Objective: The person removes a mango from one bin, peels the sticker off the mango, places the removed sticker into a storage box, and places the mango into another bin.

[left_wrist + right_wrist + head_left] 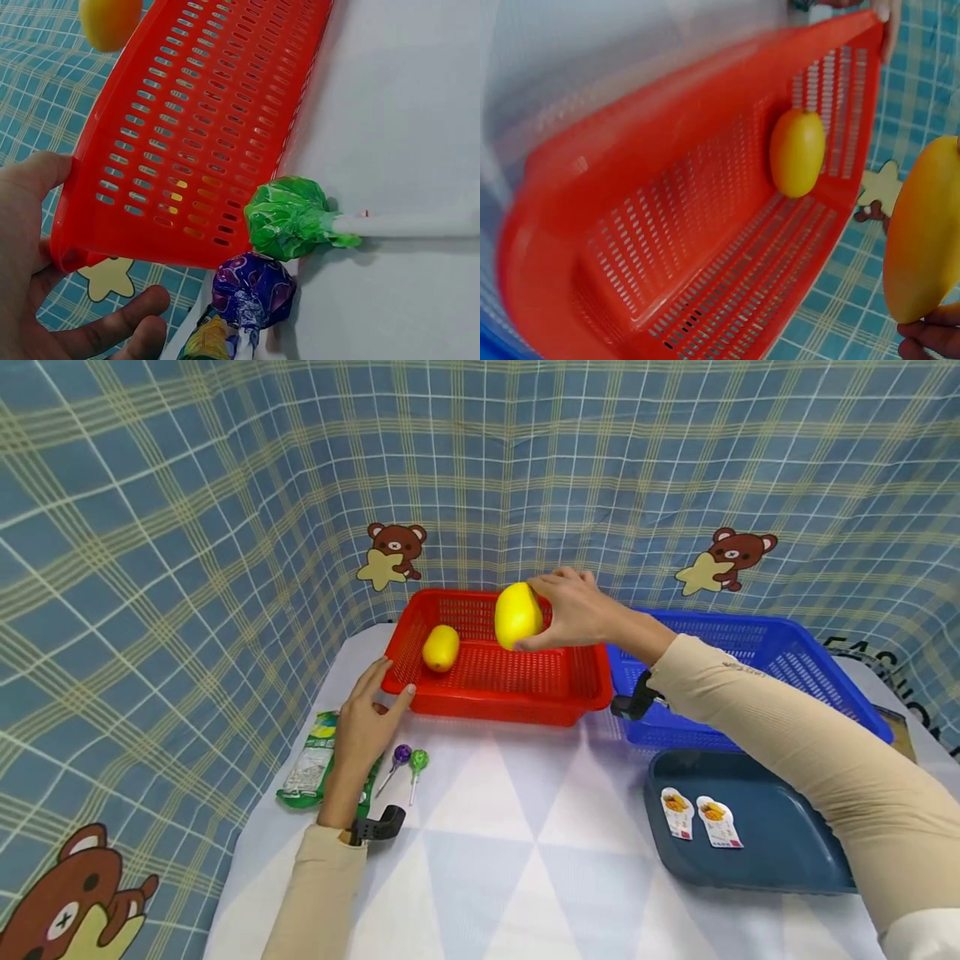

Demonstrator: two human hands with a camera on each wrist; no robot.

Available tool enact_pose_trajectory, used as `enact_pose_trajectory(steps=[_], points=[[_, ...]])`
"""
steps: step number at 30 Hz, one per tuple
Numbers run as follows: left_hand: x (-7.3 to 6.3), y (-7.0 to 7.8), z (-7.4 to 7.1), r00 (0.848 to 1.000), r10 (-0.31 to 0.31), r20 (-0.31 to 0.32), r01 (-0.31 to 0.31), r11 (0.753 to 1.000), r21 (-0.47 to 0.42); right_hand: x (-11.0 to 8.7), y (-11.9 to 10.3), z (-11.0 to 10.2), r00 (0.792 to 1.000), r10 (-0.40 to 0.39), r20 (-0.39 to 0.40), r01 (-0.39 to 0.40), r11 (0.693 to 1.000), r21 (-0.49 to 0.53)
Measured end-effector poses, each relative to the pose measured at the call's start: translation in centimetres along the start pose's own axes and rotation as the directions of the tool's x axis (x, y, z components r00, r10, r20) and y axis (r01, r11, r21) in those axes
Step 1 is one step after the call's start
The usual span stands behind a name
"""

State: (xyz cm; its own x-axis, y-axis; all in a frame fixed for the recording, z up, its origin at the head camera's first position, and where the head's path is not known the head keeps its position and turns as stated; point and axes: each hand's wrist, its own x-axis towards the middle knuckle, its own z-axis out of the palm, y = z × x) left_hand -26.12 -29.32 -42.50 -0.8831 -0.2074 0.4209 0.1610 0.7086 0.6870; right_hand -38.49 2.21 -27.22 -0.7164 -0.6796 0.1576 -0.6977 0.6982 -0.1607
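In the head view, my right hand point(576, 610) grips a yellow mango point(517, 615) between thumb and fingers, raised above the red plastic basket point(498, 707). Its fingertips point(934, 336) show under the mango point(924, 232) in the right wrist view. A second yellow mango point(441, 648) lies inside the basket near its left end. At the basket's front left corner, my left hand point(363, 735) is spread, with its thumb point(37, 172) touching the rim in the left wrist view. Its other fingers extend past the corner.
Two lollipops, one purple point(402, 753) and one green point(419, 761), lie before the red basket. A green packet point(307, 777) is partly under the left hand. Right of the red basket stand a blue basket point(806, 664) and a dark tray point(787, 847) holding two small printed cards point(718, 823).
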Motion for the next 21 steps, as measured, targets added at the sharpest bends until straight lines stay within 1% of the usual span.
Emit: enact_pose_trajectory(steps=[6, 12, 17, 21], points=[[-0.2, 0.1, 0.0, 1.000, 0.004, -0.003, -0.004, 1.000, 0.007, 2.5, 0.9, 1.3, 0.998, -0.023, 0.052, 0.024, 1.000, -0.020], [-0.2, -0.2, -0.3, 1.000, -0.018, 0.000, 0.018, 0.999, 0.028, 4.8, 1.3, 3.6, 0.991, -0.018, 0.136, 0.023, 0.999, -0.036], [-0.1, -0.2, -0.3, 1.000, -0.017, 0.008, 0.017, 1.000, 0.025, 6.3, 1.4, 5.3, 0.982, -0.015, 0.190, 0.027, 0.998, -0.060], [0.0, -0.2, -0.2, 1.000, -0.008, 0.003, 0.008, 1.000, 0.006, 7.2, 1.7, 6.6, 0.978, -0.009, 0.209, 0.020, 0.999, -0.050]])
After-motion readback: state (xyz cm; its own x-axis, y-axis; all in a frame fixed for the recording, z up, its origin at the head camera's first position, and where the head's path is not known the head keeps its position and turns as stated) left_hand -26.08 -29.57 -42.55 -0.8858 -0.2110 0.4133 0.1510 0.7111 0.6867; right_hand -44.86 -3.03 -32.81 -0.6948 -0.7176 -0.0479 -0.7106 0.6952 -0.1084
